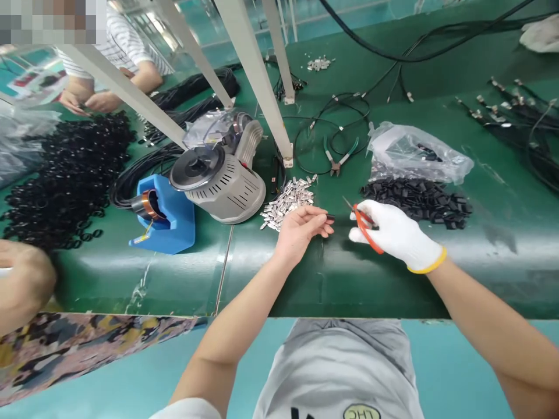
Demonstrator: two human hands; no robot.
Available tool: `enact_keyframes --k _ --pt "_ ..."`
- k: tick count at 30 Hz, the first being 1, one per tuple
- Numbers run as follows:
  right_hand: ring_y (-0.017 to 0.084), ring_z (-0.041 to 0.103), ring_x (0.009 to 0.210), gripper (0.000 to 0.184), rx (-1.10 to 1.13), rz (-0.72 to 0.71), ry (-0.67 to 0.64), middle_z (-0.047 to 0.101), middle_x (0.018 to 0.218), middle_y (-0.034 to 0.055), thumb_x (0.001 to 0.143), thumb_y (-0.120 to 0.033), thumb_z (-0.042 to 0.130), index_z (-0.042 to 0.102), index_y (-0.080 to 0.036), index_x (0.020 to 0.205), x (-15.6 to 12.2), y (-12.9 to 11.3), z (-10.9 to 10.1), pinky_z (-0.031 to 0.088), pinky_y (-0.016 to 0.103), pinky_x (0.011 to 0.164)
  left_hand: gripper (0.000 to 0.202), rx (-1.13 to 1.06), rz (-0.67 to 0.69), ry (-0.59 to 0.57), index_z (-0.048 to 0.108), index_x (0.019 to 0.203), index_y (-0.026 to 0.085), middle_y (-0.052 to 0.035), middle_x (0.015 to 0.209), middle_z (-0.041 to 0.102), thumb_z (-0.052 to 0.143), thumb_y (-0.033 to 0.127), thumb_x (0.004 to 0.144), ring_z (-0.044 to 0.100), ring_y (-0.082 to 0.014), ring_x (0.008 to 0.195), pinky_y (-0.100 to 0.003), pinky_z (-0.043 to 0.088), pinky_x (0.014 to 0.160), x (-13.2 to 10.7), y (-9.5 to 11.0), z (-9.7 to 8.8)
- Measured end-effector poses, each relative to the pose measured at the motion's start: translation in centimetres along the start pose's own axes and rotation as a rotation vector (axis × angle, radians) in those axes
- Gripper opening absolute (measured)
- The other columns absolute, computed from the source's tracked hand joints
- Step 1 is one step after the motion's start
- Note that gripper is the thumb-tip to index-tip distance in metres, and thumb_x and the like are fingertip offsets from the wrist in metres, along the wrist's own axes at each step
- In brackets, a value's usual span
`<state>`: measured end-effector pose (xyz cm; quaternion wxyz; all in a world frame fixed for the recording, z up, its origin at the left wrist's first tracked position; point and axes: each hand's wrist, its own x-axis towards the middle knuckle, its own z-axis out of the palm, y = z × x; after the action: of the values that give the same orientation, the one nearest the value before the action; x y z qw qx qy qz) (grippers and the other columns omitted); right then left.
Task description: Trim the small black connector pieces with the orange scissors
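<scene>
Between the fingertips of my bare left hand [303,230] is a small black piece [331,217], too small to make out fully. My right hand [395,233], in a white glove with a yellow cuff, grips red-handled pliers [367,228]; their thin tip points up and left, apart from the black piece. A pile of small silver metal connectors [290,201] lies just beyond my left hand. Past my right hand spreads a heap of small black plastic housings [419,201]. Green-handled cutters [336,163] lie on the green table [323,279] ahead.
To the left stand a grey round machine [227,186] and a blue tape dispenser [174,221]. White posts [262,87] rise from the table. A plastic bag [414,151] and black cables [349,110] lie beyond. Co-workers sit at left, near a heap of black rings [70,169].
</scene>
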<state>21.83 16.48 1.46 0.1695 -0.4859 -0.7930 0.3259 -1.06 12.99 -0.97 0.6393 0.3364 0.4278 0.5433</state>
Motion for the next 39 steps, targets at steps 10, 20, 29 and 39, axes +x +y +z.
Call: enact_keyframes --k 10,20,29,39 --pt "0.021 0.061 0.066 0.052 -0.442 -0.289 0.054 0.072 0.076 0.0016 0.085 -0.066 0.065 0.069 -0.021 0.110 0.0 1.8 1.1 0.035 0.034 0.069 0.025 0.104 0.048 0.021 0.073 0.092 0.012 -0.0060 0.075 0.076 0.083 0.032 0.081 0.072 -0.0146 0.061 -0.024 0.056 0.056 0.1 -0.7 0.2" --pt "0.020 0.055 0.061 0.049 -0.499 -0.262 0.060 0.068 0.069 -0.0001 0.088 -0.068 0.061 0.069 -0.021 0.102 0.0 2.0 1.6 0.030 0.032 0.066 0.025 0.115 0.058 0.023 0.072 0.092 0.013 -0.0043 0.075 0.074 0.082 0.034 0.082 0.069 -0.0123 0.061 -0.023 0.054 0.057 0.0 -0.9 0.4" --pt "0.020 0.052 0.061 0.049 -0.488 -0.258 0.130 0.066 0.067 -0.0003 0.087 -0.070 0.062 0.069 -0.024 0.101 -0.1 2.1 1.9 0.033 0.034 0.065 0.026 -0.084 -0.097 -0.075 0.071 0.095 0.015 -0.0037 0.079 0.074 0.085 0.029 0.079 0.067 -0.0101 0.065 -0.021 0.049 0.058 -0.3 -0.8 0.8" --pt "0.019 0.057 0.065 0.048 -0.399 -0.250 0.111 0.071 0.076 0.0005 0.086 -0.067 0.064 0.068 -0.022 0.104 -0.2 1.9 1.9 0.036 0.032 0.068 0.029 -0.008 0.010 0.001 0.069 0.091 0.016 -0.0039 0.081 0.075 0.084 0.038 0.080 0.068 -0.0117 0.068 -0.024 0.054 0.063 -0.5 -1.4 1.3"
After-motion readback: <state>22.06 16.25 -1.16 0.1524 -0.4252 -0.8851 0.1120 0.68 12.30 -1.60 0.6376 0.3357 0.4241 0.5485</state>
